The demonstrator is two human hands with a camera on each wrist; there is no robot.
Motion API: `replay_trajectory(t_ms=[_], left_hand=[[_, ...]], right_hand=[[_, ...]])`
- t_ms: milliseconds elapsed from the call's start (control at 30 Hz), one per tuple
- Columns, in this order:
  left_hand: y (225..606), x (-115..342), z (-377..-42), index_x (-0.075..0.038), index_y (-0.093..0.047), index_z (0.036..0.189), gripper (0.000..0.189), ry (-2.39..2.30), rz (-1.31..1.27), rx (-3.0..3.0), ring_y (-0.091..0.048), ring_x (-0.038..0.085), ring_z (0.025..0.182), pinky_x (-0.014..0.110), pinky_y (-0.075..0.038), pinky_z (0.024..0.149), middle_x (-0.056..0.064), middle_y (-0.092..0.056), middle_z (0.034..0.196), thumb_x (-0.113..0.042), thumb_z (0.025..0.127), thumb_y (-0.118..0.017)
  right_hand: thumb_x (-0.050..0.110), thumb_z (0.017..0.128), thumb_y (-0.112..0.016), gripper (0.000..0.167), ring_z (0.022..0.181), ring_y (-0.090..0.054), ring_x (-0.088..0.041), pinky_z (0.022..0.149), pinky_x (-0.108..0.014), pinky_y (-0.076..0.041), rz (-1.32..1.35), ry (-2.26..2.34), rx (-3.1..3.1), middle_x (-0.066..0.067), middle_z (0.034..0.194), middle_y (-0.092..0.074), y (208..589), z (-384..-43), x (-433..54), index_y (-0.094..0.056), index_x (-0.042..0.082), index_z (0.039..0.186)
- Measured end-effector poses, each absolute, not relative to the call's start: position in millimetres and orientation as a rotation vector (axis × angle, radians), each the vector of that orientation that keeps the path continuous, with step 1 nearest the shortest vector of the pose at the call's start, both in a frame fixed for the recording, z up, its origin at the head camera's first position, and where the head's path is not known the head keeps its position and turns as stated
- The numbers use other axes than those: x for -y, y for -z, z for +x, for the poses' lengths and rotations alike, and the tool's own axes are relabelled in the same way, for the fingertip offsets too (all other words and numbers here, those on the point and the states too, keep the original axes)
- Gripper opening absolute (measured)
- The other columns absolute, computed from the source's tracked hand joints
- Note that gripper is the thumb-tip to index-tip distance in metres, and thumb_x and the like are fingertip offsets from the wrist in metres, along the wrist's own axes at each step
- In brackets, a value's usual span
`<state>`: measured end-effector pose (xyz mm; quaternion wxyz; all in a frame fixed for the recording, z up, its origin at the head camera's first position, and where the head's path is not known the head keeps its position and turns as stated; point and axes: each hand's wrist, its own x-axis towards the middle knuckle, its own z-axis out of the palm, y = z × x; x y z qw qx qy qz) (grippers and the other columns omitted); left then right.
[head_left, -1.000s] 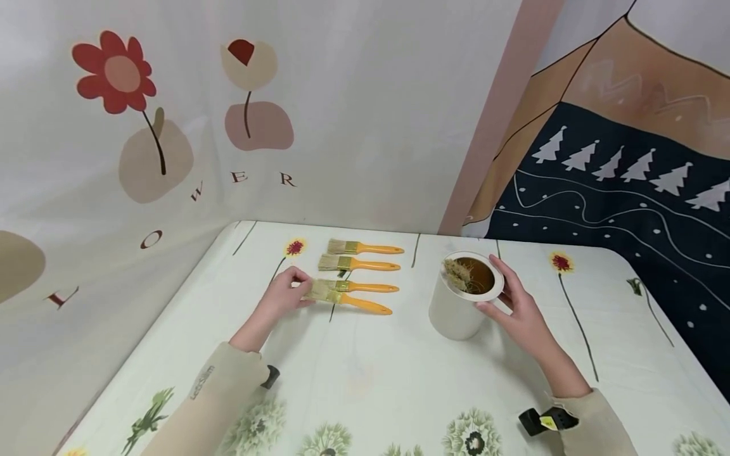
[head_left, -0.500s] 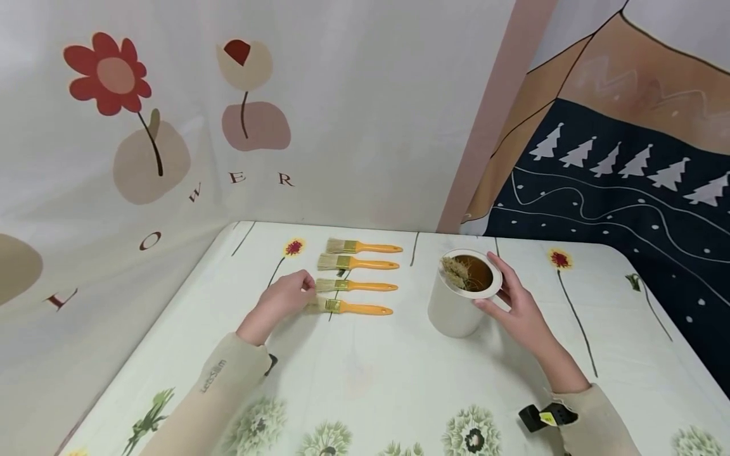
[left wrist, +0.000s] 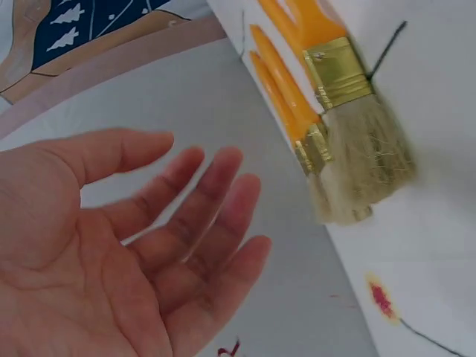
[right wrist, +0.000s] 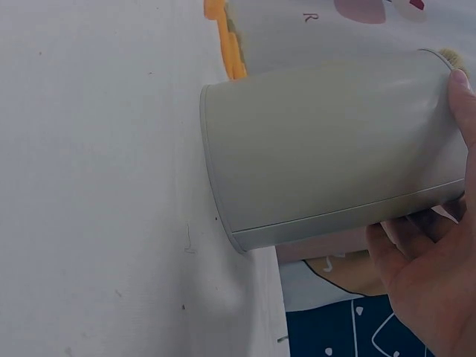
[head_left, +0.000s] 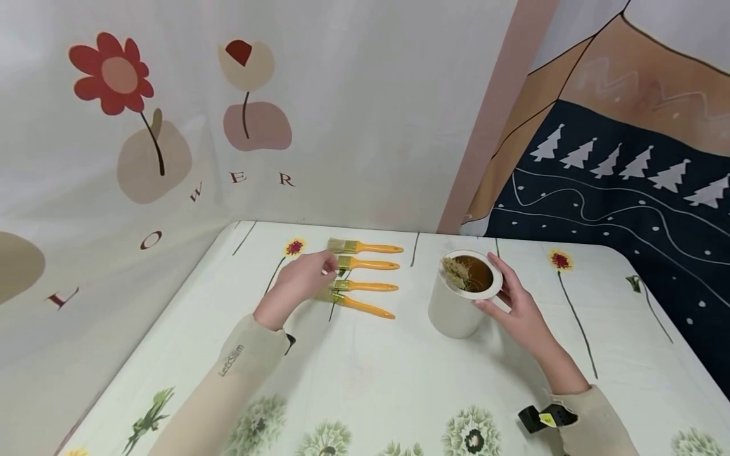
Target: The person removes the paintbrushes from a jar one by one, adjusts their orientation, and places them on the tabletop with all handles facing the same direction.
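Note:
My left hand (head_left: pixel 305 275) hovers over the bristle ends of several flat paintbrushes laid in a row. In the left wrist view, that hand (left wrist: pixel 171 238) shows a bare palm and loosely bent fingers, apart from the brushes. The nearest paintbrush (head_left: pixel 367 308) lies slanted, its yellow handle toward the container and its bristles partly behind my hand. Farther back, the other paintbrushes (head_left: pixel 376 249) lie about parallel. My right hand (head_left: pixel 525 310) grips a white cylindrical container (head_left: pixel 456 316) near its rim, thumb in front and fingers behind. A beige bristly tuft (head_left: pixel 455 272) sticks up inside the container.
A white flower-printed cloth (head_left: pixel 399 380) covers the table. Behind it hangs a pale curtain (head_left: pixel 365 126) with flower prints, and a dark blue cloth (head_left: pixel 616 209) with white trees hangs at the right. A black band (head_left: pixel 547 418) circles the right wrist.
My left hand has let go of the nearest paintbrush's bristles and moved right and away, over the row. That brush lay straight half a second ago and now slants. The right hand keeps its hold.

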<state>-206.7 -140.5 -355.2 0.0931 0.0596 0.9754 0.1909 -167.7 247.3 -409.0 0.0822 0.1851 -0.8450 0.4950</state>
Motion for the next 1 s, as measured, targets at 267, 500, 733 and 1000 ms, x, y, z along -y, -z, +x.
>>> replay_trajectory(t_ms=[267,500,733,1000], left_hand=[[382.1,148.3,-212.7,-0.015,-0.070,0.104,0.012,-0.484,0.250,-2.796,-0.062,0.019,0.095,0.038,-0.052,0.081,0.003,-0.071,0.111,-0.011,0.093,-0.066],[395.1,159.0,-214.5,-0.016,-0.069,0.094,0.002,-0.521,0.252,-2.756,-0.057,0.017,0.087,0.034,-0.049,0.078,0.000,-0.069,0.096,-0.016,0.092,-0.070],[398.5,161.5,-213.6,-0.012,-0.065,0.091,0.013,-0.484,0.412,-2.662,-0.050,0.017,0.082,0.031,-0.044,0.074,0.001,-0.060,0.088,-0.008,0.085,-0.075],[398.7,156.8,-208.8,-0.013,-0.066,0.092,0.014,-0.405,0.345,-2.741,-0.050,0.017,0.081,0.031,-0.043,0.072,0.001,-0.059,0.086,-0.009,0.084,-0.076]], right_hand=[[0.007,0.094,-0.068,0.082,0.130,-0.029,0.023,0.099,0.003,-0.032,0.561,-1.482,2.523,-0.022,0.162,-0.026,409.1,-167.4,-245.8,-0.020,0.017,0.160],[0.008,0.093,-0.069,0.083,0.129,-0.028,0.024,0.099,0.003,-0.032,0.552,-1.476,2.530,-0.020,0.163,-0.025,409.2,-167.3,-245.8,-0.020,0.019,0.160],[0.009,0.094,-0.069,0.083,0.132,-0.032,0.019,0.098,0.003,-0.032,0.538,-1.467,2.539,-0.017,0.163,-0.028,406.8,-166.5,-245.8,-0.020,0.018,0.160],[0.008,0.094,-0.068,0.083,0.127,-0.029,0.025,0.098,0.003,-0.033,0.544,-1.484,2.528,-0.021,0.163,-0.026,407.5,-167.2,-246.5,-0.020,0.019,0.160]])
